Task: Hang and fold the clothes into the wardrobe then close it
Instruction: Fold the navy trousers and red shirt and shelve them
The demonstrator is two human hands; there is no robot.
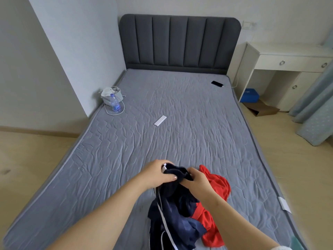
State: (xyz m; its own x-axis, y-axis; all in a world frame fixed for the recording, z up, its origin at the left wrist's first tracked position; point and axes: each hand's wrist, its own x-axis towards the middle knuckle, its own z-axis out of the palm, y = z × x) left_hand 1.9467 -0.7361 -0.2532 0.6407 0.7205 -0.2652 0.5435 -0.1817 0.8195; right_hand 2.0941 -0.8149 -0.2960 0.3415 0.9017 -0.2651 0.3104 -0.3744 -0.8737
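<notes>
A dark navy garment [177, 212] with white stripes hangs over the foot of the grey mattress [162, 109]. My left hand [158, 173] grips its upper edge on the left. My right hand [197, 179] grips the same bunched edge on the right, and the two hands lift it slightly off the bed. A red garment [219, 184] lies crumpled under and to the right of the navy one. No wardrobe is in view.
A white remote [160, 120] lies mid-bed. A water bottle [115, 103] and a pale bag [110, 95] sit at the left edge. A black phone [216, 83] charges near the headboard. A white desk [288, 56] and curtain [319, 105] stand to the right.
</notes>
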